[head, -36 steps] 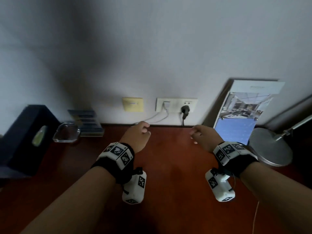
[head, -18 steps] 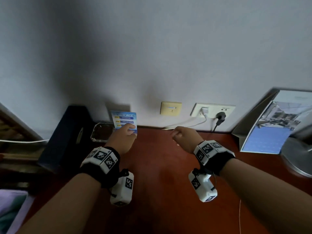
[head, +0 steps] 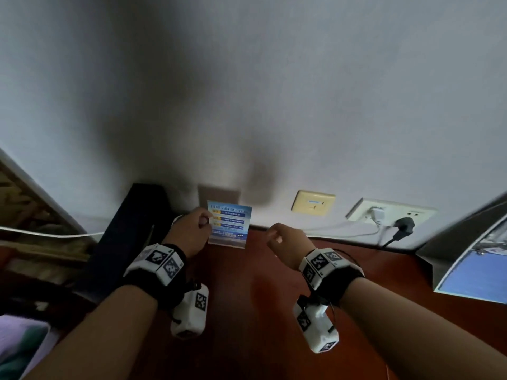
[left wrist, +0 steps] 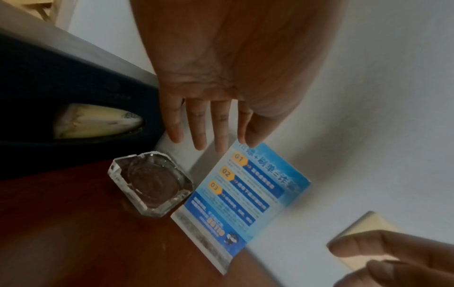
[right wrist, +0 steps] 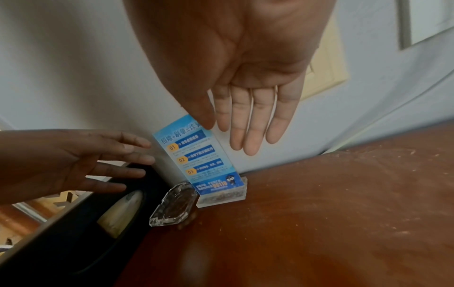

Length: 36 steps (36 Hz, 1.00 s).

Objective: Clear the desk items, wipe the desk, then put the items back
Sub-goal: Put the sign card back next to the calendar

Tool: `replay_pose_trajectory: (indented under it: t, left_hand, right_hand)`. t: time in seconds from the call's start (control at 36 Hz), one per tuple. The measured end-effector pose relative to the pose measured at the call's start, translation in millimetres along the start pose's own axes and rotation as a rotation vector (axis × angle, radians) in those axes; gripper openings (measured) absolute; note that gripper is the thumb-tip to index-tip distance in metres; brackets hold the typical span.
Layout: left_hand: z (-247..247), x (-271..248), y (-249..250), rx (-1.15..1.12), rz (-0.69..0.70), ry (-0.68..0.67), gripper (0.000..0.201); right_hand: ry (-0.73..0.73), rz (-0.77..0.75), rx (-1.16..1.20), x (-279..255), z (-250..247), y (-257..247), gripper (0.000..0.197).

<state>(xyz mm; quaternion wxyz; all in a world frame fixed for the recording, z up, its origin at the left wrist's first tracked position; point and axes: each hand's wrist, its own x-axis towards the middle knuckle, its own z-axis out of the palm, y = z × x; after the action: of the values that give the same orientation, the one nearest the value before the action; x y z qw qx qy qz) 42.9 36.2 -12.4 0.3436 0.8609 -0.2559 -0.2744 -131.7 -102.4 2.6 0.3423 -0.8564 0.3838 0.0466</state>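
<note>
A blue printed sign [head: 230, 223] in a clear acrylic stand rises upright at the back of the red-brown desk [head: 260, 311], against the wall. My left hand [head: 204, 223] is at the sign's upper left edge with its fingers [left wrist: 199, 126] straight; the thumb tip sits at the sign's [left wrist: 245, 194] top corner. No grip shows. A glass ashtray [left wrist: 150, 186] lies just left of the stand, hidden by my left hand in the head view. My right hand [head: 274, 234] hovers open a little to the right of the sign [right wrist: 199, 161], holding nothing.
A black tissue box [head: 123, 237] stands left of the ashtray [right wrist: 174, 205]. On the wall are a yellow plate [head: 312, 202] and a white socket [head: 389, 215] with two plugs and trailing cables. A brochure [head: 472, 267] leans at the right edge.
The view has swung left. Both hands moved left across the desk toward the sign, and my left hand has come up to its upper left edge.
</note>
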Motion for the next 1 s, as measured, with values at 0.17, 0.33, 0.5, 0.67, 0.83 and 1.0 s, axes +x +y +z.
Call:
replay_pose_trajectory:
  t: [0.17,0.33,0.5,0.67,0.83,1.0]
  left_hand:
    - [-0.4,27.9,-7.2,0.006,-0.027,-0.01,0.037]
    - [6.2,45.6,-11.2,0.087,-0.003,-0.041,0.021]
    - [14.3,49.8,-20.0,0.077,-0.004,-0.001,0.017]
    - [19.2,43.0,-14.4,0.057,0.023,0.004,0.026]
    - [18.6,28.8,2.6,0.026,0.056,-0.016,0.025]
    - [22.4,5.9,25.4,0.077,0.122,-0.048,0.025]
  right_hand:
    - [-0.043,0.045,0.048,31.6,12.7,-12.3,0.038]
    - [-0.058,0.017,0.059,56.4,22.6,-22.6,0.041]
    - [-0.064,0.007,0.039,72.5,32.1,-18.2,0.031]
    - [-0.04,-0.011,0.089,71.9,33.0,-12.9,0.033]
    - [-0.027,-0.004,0.086,60.6,23.2,-5.1,0.032]
    - [0.013,0.008,0.108,39.5,6.6,4.7,0.03]
